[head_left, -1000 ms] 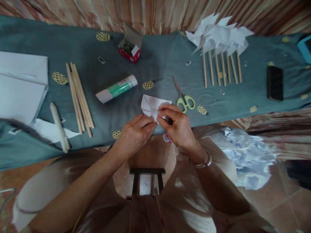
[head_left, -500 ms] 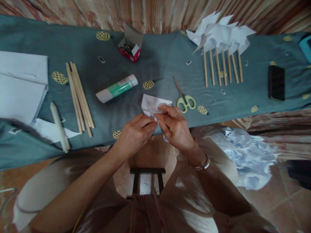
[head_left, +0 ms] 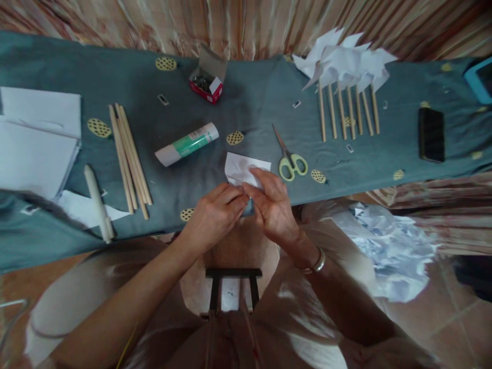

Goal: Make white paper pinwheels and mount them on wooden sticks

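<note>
A small piece of white paper (head_left: 239,163) with a crease or fold lies at the table's near edge, partly covered by both hands. My left hand (head_left: 219,210) is closed, its fingertips pinching the paper's near edge. From the other side my right hand (head_left: 273,205) grips the same paper, thumb near the left fingertips and index finger lying over the top. The fingertips meet, so the exact fold between them is hidden. Just right of the paper lie scissors (head_left: 292,165) with pale green handles, blades pointing away. A green-and-white glue tube (head_left: 188,144) rests to the left.
A red box of small metal pieces (head_left: 206,92) stands open behind. Wooden sticks (head_left: 128,159), a pale knife-like tool (head_left: 96,200) and paper sheets (head_left: 34,159) lie left. Paper pinwheels (head_left: 346,61) on sticks and a phone (head_left: 431,134) lie right. White paper pieces (head_left: 395,251) pile lower right.
The paper's raised far part now looks flatter. My right fingers have spread slightly over it, while the left hand keeps its pinch. The view has shifted a little.
</note>
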{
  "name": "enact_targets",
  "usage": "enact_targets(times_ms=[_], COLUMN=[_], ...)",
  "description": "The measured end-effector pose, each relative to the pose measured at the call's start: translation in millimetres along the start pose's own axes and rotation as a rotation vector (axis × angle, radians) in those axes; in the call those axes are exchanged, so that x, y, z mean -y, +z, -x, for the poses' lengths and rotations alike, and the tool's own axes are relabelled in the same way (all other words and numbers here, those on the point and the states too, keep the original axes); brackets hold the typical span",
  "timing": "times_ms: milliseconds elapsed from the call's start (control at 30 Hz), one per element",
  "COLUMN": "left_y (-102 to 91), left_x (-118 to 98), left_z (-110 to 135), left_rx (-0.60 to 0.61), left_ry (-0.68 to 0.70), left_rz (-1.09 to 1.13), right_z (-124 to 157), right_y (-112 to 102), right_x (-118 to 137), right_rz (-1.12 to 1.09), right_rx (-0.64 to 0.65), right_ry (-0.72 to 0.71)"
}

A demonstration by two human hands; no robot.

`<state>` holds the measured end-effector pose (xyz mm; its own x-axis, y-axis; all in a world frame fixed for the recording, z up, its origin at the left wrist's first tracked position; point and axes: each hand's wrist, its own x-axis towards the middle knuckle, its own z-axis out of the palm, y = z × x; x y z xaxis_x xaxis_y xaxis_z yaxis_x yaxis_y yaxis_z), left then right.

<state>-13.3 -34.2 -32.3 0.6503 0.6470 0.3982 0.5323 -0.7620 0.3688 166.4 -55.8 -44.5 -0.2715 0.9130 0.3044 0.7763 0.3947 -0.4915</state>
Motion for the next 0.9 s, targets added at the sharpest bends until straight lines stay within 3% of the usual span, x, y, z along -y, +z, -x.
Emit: enact_targets(times_ms=[233, 400, 700, 900], left_y=[-1.6, -9.5, -27.2, -24.2], left_x=[-1.0, 7.5, 30.2, 23.1], left_z=[-0.1, 1.7, -2.3, -2.5], left_rx=[-0.017, 0.005, -0.005, -0.017], left_ry=[-0.004, -0.012, -0.076, -0.078], left_rz=[-0.007, -0.024, -0.140, -0.096], right_z=[-9.9, -15.3, -15.5, -16.4], right_y=[-14.6, -22.8, -25.9, -28.9], right_x=[-4.7, -11.4, -4.9, 1.3], right_rz=[-0.184, -0.140, -0.106, -0.175], right_rx=[-0.065, -0.081, -0.035, 0.017], right_ry=[0.076, 0.151, 0.138, 0.235])
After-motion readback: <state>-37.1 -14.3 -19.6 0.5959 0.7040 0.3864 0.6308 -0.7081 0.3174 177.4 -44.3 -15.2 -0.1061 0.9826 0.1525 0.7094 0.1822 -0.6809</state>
